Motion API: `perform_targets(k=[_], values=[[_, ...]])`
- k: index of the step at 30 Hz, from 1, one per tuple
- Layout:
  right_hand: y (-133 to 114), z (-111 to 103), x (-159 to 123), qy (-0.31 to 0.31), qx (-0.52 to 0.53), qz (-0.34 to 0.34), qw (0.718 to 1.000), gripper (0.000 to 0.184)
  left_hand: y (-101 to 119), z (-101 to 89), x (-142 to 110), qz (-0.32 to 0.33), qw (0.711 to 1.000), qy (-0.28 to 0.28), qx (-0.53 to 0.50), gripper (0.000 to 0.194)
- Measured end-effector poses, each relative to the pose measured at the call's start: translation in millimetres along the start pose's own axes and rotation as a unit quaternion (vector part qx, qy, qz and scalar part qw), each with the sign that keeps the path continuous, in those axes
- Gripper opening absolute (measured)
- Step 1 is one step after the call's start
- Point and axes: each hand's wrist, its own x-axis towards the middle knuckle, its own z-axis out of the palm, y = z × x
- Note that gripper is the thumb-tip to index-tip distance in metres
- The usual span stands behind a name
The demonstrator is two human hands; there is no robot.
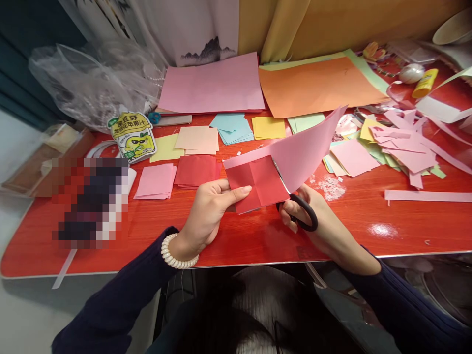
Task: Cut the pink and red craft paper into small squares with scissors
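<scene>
My left hand (214, 209) pinches a creased red paper square (254, 183) together with a larger pink sheet (304, 150) lying behind it. Black-handled scissors (303, 212) are in my right hand (308, 209), with fingers through the loops. Their blades run along the right edge of the red square, and the pink sheet flares up and to the right beyond them. Both papers are held above the red table. A stack of red squares (195, 170) lies just left of the held paper, beside a stack of pink squares (155, 181).
Large pink paper (214, 86) and orange paper (317, 86) lie at the back. Blue squares (234, 129) and yellow squares (269, 128) sit before them. Pink offcuts (409, 147) heap at right, near a yellow glue stick (425, 83). A snack pouch (134, 140) stands left.
</scene>
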Motion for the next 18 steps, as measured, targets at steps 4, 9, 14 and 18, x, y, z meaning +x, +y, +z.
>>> perform_targets(k=[4,9,14,18], values=[[1.3,1.0,0.1,0.002,0.01,-0.005,1.0,0.039,0.7,-0.7,-0.1,0.004,1.0,-0.005,-0.003,0.015],[2.4,0.2,0.4,-0.017,0.006,-0.019,1.0,0.034,0.8,-0.9,-0.1,0.002,1.0,-0.003,-0.001,0.015],[0.9,-0.8,-0.3,-0.036,-0.011,-0.038,0.999,0.034,-1.7,-0.8,-0.7,0.005,1.0,0.001,0.011,0.015],[-1.2,-0.8,0.1,-0.046,-0.023,-0.045,0.998,0.034,-3.2,0.0,-1.1,0.012,1.0,-0.004,0.016,0.016]])
